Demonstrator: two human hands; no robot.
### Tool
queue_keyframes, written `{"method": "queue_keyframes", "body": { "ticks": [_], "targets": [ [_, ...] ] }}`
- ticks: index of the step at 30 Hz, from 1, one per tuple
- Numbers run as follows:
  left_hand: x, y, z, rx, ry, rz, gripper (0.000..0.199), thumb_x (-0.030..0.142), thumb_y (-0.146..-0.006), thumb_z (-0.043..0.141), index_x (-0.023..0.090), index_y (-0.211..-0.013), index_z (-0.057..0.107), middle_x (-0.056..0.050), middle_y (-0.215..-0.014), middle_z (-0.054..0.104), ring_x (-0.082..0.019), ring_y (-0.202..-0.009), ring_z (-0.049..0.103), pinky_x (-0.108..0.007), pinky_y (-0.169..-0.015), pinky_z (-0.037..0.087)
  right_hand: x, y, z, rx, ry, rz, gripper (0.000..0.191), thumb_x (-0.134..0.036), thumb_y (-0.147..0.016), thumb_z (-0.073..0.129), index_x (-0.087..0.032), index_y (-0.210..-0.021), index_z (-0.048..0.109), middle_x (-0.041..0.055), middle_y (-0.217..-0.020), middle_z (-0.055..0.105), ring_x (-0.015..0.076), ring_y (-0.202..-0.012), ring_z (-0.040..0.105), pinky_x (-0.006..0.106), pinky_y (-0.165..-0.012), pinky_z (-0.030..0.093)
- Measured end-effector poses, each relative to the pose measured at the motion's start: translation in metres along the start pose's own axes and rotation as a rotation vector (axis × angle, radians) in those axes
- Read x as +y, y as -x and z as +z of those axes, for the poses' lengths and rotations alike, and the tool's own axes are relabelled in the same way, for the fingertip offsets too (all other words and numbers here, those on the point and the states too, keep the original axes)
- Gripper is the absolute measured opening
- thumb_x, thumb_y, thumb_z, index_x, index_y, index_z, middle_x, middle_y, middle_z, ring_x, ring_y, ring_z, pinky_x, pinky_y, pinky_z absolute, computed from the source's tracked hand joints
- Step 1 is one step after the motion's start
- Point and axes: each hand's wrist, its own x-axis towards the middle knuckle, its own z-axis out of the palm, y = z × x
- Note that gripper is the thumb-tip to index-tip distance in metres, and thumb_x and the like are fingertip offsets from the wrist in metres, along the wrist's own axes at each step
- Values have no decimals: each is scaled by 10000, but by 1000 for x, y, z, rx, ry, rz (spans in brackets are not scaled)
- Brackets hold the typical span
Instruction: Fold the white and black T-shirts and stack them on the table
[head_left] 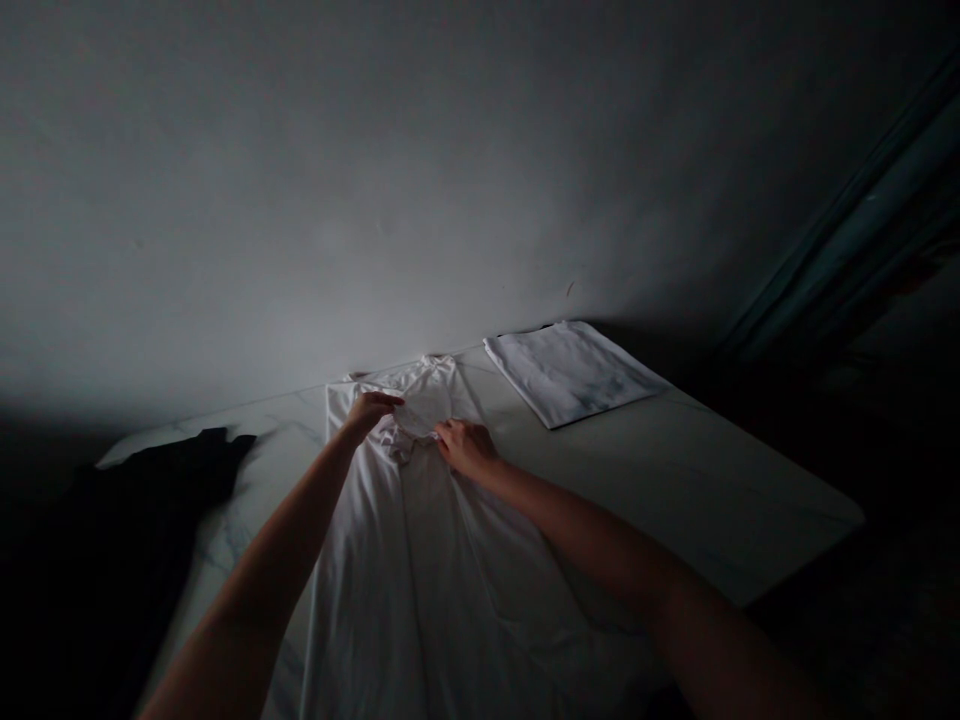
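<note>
A white garment point(442, 560) lies lengthwise on the marble-patterned table point(720, 500), its far end bunched near the wall. My left hand point(372, 410) pinches the fabric on the left of the bunched part. On the other side, my right hand point(466, 446) grips the cloth, fingers closed on its edge. Between the hands the fabric is crumpled and partly raised. The near end of the garment runs out of the bottom of the view. In this dim light I cannot tell which part of the garment each hand holds.
A neatly folded white cloth point(566, 370) lies at the table's back right, with a dark edge beneath it. Dark clothing point(142, 540) drapes over the left side. Behind the table rises a plain wall point(375, 200). A teal, long shape point(862, 220) slants at the right.
</note>
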Motion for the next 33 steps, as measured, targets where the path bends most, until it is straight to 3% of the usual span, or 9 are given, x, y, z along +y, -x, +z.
{"method": "queue_keyframes", "body": {
  "ticks": [6,11,18,21,25,27,29,33],
  "targets": [
    [1,-5,8,140,-133,-3,432,93,-535,532,163,-881,779,-47,-844,756,-220,-817,678,-305,-728,533,0,1,1,33,-28,-13,238,-195,-977,449,-204,-1092,657,73,-1088,691,189,-957,644,261,-759,449],
    [5,-14,0,221,-237,33,459,42,-559,495,174,-915,753,-44,-917,748,-195,-820,678,-292,-774,519,8,4,6,133,-69,-107,205,-205,-990,476,-192,-1048,672,65,-1098,677,174,-981,619,247,-772,440],
    [-8,-5,-9,137,-330,23,272,76,-585,546,198,-723,746,-13,-739,732,-200,-738,682,-291,-741,529,18,3,15,98,-124,-386,102,-214,-928,627,-189,-913,725,49,-945,692,172,-937,605,254,-768,431],
    [-14,2,-14,88,-363,43,251,80,-603,539,217,-654,743,-15,-700,715,-201,-727,674,-293,-744,524,24,0,13,68,-209,-400,140,-307,-914,662,-185,-903,730,41,-924,701,158,-886,619,247,-779,431],
    [-9,5,-21,88,-584,114,313,59,-645,497,222,-689,761,-67,-915,728,-241,-878,674,-347,-821,522,29,-14,6,33,-289,-332,232,-285,-977,556,-163,-894,735,49,-932,722,142,-912,645,231,-835,443],
    [-1,6,-16,137,-731,159,333,59,-682,483,199,-771,772,-108,-1021,717,-280,-970,664,-396,-873,514,27,-23,5,62,-283,-258,253,-206,-997,484,-134,-1024,725,93,-1072,721,148,-1029,642,237,-909,441],
    [6,6,-5,159,-791,269,375,86,-748,476,170,-972,766,-136,-1136,700,-301,-1092,632,-431,-972,477,23,-28,9,47,-224,-241,296,-179,-981,494,-104,-1212,662,153,-1280,653,183,-1220,576,283,-1028,406],
    [1,8,26,-114,-767,530,508,205,-901,440,180,-1398,542,-128,-1456,535,-274,-1385,439,-441,-1129,353,15,-16,25,-83,-61,-290,480,-257,-984,493,-107,-1440,480,204,-1526,422,283,-1427,381,462,-1153,311]
  ]
}}
